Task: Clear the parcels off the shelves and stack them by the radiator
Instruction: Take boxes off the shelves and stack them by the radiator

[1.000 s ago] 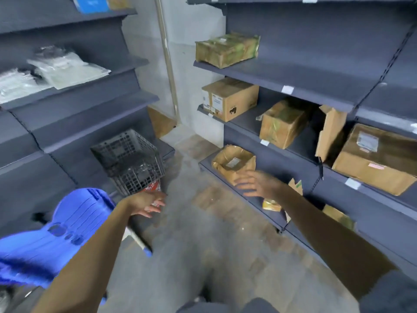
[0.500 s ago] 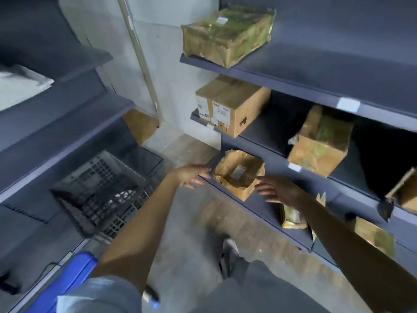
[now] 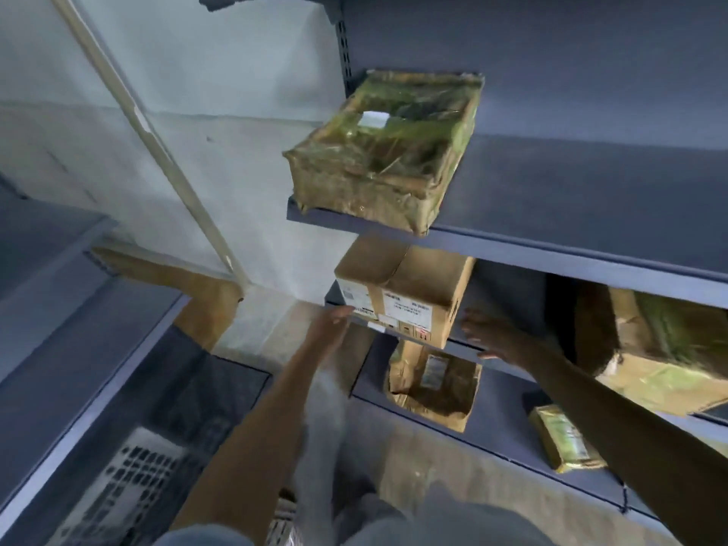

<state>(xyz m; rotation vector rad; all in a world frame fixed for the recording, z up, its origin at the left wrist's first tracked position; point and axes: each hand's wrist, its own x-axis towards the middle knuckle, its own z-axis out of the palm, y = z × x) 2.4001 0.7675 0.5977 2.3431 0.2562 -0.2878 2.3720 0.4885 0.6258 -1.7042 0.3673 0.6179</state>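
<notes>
A brown cardboard box (image 3: 409, 293) with white labels sits at the left end of the middle shelf (image 3: 508, 368). My left hand (image 3: 331, 321) reaches up to its lower left corner with fingers straight, about touching it. My right hand (image 3: 488, 333) hovers open just right of the box, fingers spread, apart from it. A flat parcel in greenish tape (image 3: 386, 147) lies on the upper shelf (image 3: 551, 250) above. A crumpled brown parcel (image 3: 433, 384) rests on the lowest shelf below the box.
More taped parcels sit to the right: a large parcel (image 3: 662, 348) on the middle shelf and a small parcel (image 3: 563, 439) on the lowest. A dark plastic crate (image 3: 130, 486) stands at the lower left by the opposite grey shelving. A pale pipe (image 3: 157, 151) runs down the back wall.
I have stepped closer and the view has tilted up. Both hands rose from beside the crumpled parcel on the lowest shelf to either side of the labelled box on the middle shelf.
</notes>
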